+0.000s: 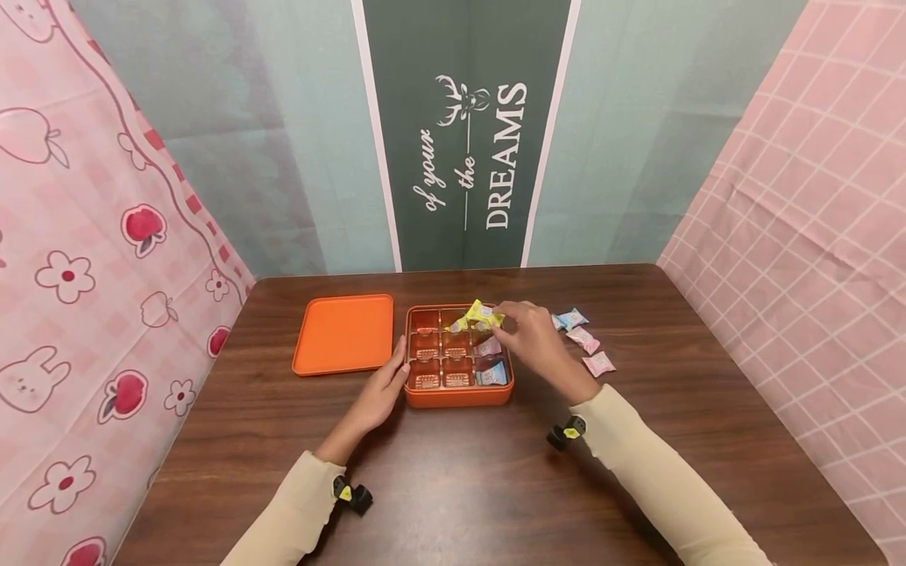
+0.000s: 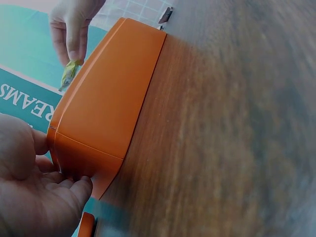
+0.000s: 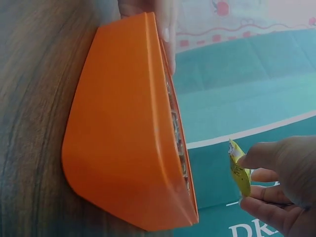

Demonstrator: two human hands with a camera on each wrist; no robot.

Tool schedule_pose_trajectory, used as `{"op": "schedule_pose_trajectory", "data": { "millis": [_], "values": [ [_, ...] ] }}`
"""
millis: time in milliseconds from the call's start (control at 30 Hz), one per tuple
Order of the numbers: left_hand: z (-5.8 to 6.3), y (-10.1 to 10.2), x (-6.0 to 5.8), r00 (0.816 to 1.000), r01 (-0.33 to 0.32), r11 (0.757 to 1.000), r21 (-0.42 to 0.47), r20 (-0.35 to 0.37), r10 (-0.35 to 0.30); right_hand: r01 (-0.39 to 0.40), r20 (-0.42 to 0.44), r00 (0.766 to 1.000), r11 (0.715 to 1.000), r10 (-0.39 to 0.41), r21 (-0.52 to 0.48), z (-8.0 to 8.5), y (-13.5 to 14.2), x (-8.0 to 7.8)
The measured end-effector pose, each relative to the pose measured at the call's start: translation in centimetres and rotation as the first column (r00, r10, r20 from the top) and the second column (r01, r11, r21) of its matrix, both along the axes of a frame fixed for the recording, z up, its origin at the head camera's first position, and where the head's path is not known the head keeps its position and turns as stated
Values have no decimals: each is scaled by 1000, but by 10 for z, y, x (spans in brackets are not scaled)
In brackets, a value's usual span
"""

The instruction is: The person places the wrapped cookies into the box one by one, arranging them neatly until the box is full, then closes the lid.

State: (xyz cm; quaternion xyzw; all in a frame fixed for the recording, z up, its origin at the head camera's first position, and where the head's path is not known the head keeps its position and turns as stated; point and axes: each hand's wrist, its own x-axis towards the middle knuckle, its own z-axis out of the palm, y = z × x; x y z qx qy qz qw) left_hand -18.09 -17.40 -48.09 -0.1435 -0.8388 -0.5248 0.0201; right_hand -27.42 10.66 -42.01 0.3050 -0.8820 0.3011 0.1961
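Note:
An orange divided box (image 1: 458, 398) sits on the table with its compartments facing up. My left hand (image 1: 381, 391) holds the box by its left side, thumb by the rim and fingers against the wall. Above the far right compartment, my right hand (image 1: 532, 334) pinches a yellow-wrapped candy (image 1: 481, 312), which the right wrist view shows raised clear of the rim. Another yellow candy (image 1: 458, 325) appears at the far middle compartment. In the right column lie a pink candy (image 1: 488, 347) and, nearest me, a blue candy (image 1: 491, 374).
The flat orange lid (image 1: 344, 334) lies to the left of the box. Right of the box are loose blue candies (image 1: 572, 318) and two pink candies (image 1: 583, 339), partly behind my right hand. Curtains stand behind the dark wooden table (image 1: 453, 479) and along both sides.

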Motion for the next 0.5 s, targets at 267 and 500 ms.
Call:
{"op": "schedule_pose_trajectory", "data": {
  "millis": [267, 500],
  "values": [
    [-9, -1, -3, 1000, -6, 1000, -12, -1, 6, -4, 71, 997, 998, 0, 56, 6, -10, -6],
    [-11, 0, -3, 999, -16, 1000, -10, -34, 15, -17, 107, 994, 992, 4, 124, 10, -21, -11]
  ]
}}
